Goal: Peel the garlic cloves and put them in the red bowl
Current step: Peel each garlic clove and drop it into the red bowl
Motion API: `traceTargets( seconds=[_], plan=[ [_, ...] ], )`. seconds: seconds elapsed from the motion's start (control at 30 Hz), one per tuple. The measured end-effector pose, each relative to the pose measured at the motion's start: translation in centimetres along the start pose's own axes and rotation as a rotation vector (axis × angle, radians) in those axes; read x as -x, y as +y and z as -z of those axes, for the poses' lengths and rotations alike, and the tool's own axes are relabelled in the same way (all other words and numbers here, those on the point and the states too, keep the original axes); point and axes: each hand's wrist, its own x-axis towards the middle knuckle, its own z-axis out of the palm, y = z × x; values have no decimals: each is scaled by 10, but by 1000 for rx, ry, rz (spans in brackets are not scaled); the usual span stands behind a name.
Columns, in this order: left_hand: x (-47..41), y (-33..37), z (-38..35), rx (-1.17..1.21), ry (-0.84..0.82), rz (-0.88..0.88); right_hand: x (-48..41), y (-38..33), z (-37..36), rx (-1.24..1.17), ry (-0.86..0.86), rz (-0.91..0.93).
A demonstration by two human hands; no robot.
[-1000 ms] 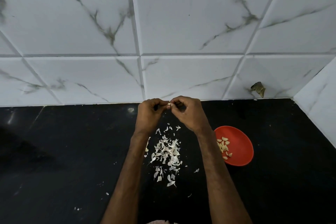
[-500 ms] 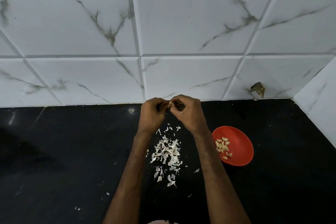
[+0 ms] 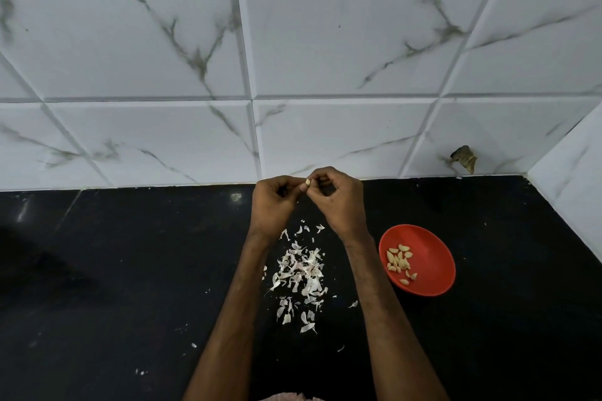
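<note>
Since the red bowl (image 3: 435,259) is the only container around, starting there: it's a shallow round one, smooth and plastic-looking, sitting on the counter (image 3: 130,270) at about 3 o'clock from the pile of skins (image 3: 301,273). It's got a small heap of peeled cloves (image 3: 399,262) in its left half, pale yellow little curved wedges, too bunched up to count properly. The one being worked on, a small garlic clove (image 3: 308,184), is up in the air at 12 o'clock from the pile, pinched between both hands. The left hand (image 3: 272,205) has its fingers curled in, fingertips nipping one side, and the right hand (image 3: 338,202) is curled over, grasping the other side. Can't tell how much skin is on it. The skins are thin, papery white flakes, scattered loosely between the forearms with a few strays further out. Counter is glossy black stone, the wall tiles (image 3: 163,42) are white with grey marble veins and bevelled edges, and there's a rough brown patch (image 3: 464,159) low on the wall, roughly 12 o'clock from the bowl.
</note>
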Motion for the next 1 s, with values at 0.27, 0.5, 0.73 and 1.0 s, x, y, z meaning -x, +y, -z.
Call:
traceTargets(
  seconds=[0.27, 0.5, 0.73, 1.0],
  plan=[
    [1, 0, 3, 148, 10, 64, -4, -2, 6, -185, -109, -110],
    [-3, -5, 10, 37, -36, 88, -8, 5, 9, -119, -153, -37],
    [0, -3, 10, 31, -151, 50, -9, 3, 12, -166, -255, -95],
    [3, 0, 6, 7, -207, 33, -10, 6, 18, -49, -321, -58]
  ],
)
